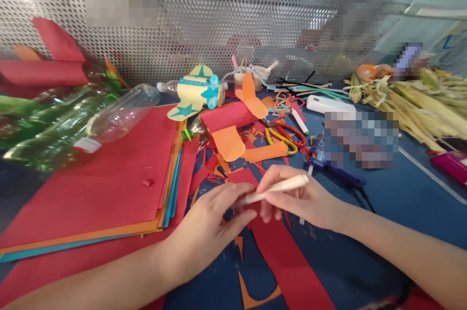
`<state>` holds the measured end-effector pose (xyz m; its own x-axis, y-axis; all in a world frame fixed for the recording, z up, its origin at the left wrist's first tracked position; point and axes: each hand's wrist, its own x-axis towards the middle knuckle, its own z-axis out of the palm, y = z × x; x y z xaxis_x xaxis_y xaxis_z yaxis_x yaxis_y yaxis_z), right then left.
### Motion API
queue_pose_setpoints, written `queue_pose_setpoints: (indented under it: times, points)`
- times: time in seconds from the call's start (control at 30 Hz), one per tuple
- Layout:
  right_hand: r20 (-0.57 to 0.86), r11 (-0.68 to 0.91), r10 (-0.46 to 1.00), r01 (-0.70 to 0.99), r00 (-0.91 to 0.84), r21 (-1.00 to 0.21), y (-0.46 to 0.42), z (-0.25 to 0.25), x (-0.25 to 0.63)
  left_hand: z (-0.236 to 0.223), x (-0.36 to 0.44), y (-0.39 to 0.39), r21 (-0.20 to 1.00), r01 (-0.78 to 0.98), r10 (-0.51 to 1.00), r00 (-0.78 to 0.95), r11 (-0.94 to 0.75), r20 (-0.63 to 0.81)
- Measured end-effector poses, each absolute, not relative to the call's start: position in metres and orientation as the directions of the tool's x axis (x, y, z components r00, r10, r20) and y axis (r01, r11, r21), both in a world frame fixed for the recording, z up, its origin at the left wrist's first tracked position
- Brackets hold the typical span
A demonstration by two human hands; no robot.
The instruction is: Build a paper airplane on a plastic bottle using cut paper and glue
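Between my hands is a pale cream pen, probably a marker, held at a slant above the table. My right hand pinches it with thumb and fingers, its blunt end pointing up to the right. At its lower left end, the fingers and thumb of my left hand close round it and hide the tip. Below lies a long red paper strip. Just beyond stands a bottle wrapped in red paper with orange paper fins and a green cap.
Stacked coloured paper sheets lie left, near plastic bottles. A bottle with a yellow wrap sits behind. Scissors, a green-tipped marker, a blue glue gun and corn husks are to the right. Orange scraps lie nearby.
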<state>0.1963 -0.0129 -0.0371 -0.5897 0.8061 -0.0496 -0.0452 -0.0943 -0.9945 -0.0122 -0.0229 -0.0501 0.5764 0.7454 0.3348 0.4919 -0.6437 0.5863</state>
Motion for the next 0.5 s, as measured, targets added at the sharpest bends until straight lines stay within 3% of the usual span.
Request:
queue_pose_setpoints:
  times: [0.13,0.33,0.5]
  points:
    - [-0.119,-0.182,0.752,-0.030,-0.648,-0.983,-0.023,-0.043,0.196,-0.054,-0.006,-0.027,0.537,0.477,0.692,0.644,-0.696,0.325]
    - [-0.087,-0.081,0.762,0.038,-0.641,-0.996,-0.027,-0.042,0.200,-0.054,-0.004,-0.032,0.383,0.532,0.650,0.684,-0.755,0.332]
    - [-0.042,-0.037,0.750,0.022,-0.660,-0.999,-0.028,-0.043,0.202,-0.052,-0.005,-0.032,0.442,0.492,0.644,0.697,-0.750,0.316]
